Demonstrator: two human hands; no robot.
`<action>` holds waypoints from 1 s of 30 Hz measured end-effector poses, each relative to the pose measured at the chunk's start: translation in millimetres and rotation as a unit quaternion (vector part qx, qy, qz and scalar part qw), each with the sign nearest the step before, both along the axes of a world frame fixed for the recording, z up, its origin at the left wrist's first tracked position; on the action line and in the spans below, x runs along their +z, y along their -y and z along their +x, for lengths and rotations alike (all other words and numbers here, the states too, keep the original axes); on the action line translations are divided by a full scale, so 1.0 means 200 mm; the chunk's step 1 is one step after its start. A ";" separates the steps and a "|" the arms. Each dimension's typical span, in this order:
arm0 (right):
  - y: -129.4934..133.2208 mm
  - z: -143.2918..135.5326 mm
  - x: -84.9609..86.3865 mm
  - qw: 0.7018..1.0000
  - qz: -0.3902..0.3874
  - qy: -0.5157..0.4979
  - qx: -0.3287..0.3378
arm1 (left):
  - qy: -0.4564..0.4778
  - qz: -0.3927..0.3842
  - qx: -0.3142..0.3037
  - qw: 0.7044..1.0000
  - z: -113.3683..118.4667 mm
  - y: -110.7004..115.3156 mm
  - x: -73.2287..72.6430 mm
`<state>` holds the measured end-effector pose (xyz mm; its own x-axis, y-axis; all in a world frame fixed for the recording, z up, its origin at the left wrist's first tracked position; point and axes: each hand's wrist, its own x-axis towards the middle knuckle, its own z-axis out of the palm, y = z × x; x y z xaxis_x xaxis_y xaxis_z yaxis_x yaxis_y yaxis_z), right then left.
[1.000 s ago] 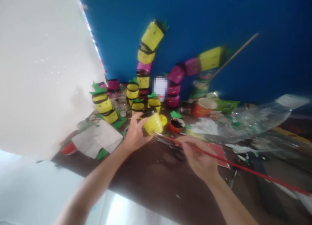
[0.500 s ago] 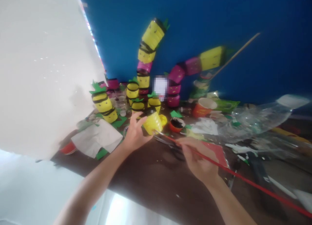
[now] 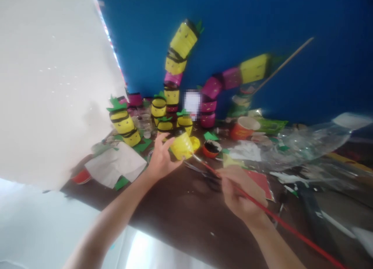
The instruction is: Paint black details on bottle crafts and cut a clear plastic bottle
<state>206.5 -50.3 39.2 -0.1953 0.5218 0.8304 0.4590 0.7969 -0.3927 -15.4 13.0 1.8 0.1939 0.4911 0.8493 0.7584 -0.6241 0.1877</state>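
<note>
My left hand point(image 3: 162, 156) grips a yellow painted cup point(image 3: 181, 146) by its side, tilted above the brown table point(image 3: 186, 214). In my right hand point(image 3: 243, 191) is a paintbrush point(image 3: 210, 167) with a long red handle, held between thumb and fingers. Its tip meets or nearly meets the right side of the cup; blur hides the exact contact. Just behind the cup is a small yellow container point(image 3: 195, 143). To the right of that, a small orange cup point(image 3: 211, 149) has dark paint in it. Scissors point(image 3: 201, 170) lie beneath the brush.
Stacked yellow and magenta cups with drawn faces point(image 3: 171, 96) stand along the blue wall. A white cloth point(image 3: 116, 165) lies left, beside a red cup point(image 3: 82, 176). Clear plastic bottles point(image 3: 309, 144), a paper cup point(image 3: 244, 128) and a red sheet point(image 3: 259, 183) crowd the right side.
My right hand has moved a little to the right, taking the brush with it. The brush tip has shifted slightly up and right along the cup. My left hand is almost still.
</note>
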 end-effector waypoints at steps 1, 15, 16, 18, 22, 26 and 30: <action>0.00 0.00 0.00 1.000 -0.002 -0.007 0.007 | 0.002 -0.002 0.001 1.000 0.00 0.00 0.00; -0.01 0.03 -0.01 0.998 -0.039 -0.007 0.044 | 0.009 0.005 0.002 1.000 0.00 0.00 0.00; -0.01 0.02 -0.02 0.998 -0.044 -0.005 0.054 | 0.010 0.004 0.001 1.000 0.00 0.00 0.00; -0.01 0.01 -0.01 0.997 -0.044 0.008 0.056 | 0.012 0.000 0.001 1.000 0.00 0.01 0.01; -0.02 0.02 0.01 1.000 0.001 0.024 0.001 | 0.011 -0.007 0.011 1.000 0.00 0.01 0.01; -0.01 0.02 0.01 1.000 0.005 0.012 -0.008 | 0.006 -0.002 0.014 1.000 0.00 0.01 0.01; 0.00 -0.02 -0.01 0.999 -0.018 0.046 0.008 | 0.000 0.015 -0.001 1.000 0.01 0.01 0.00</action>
<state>202.3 -50.1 37.9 -0.2785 0.5474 0.7892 0.4824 0.7902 -0.3779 -14.4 10.8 2.5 0.1943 0.4648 0.8638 0.7577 -0.6304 0.1688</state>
